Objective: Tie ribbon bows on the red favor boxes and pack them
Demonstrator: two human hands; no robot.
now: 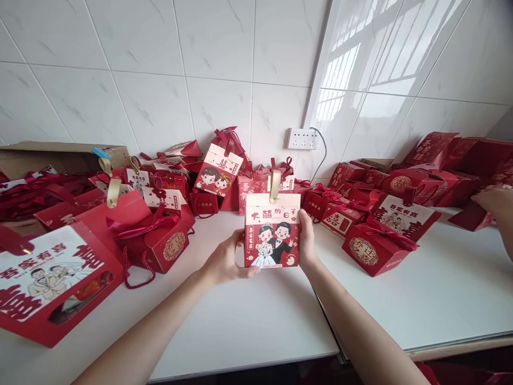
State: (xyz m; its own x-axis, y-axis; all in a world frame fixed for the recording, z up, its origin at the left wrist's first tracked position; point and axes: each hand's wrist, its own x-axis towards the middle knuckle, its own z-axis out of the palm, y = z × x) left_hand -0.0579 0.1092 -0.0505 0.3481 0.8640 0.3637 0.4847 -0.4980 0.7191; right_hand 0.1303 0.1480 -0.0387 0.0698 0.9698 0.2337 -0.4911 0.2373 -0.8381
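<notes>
Holding one gift box (272,235) upright between your two hands, you have its printed front, a cartoon couple on red below a cream panel, facing you, with a gold loop (274,187) at the top. Your left hand (228,256) grips the lower left side, thumb near the bottom edge; your right hand (306,235) is closed along the right side, its fingers partly hidden. The gift box is over the middle of the counter (248,326), back from the front edge; whether its base touches cannot be determined. Toward the front left corner sits a large windowed box (52,289), with a left medallion box (164,246) behind it. Along the rear edge, a cartoon-face box (219,171) leans among piled red boxes. A cardboard carton (72,152) occupies the rear left corner. On the right section, a right medallion box (374,251) sits before further stock. Near the right end, another person's hand (497,200) is at a red carton (473,216); contact cannot be confirmed.
</notes>
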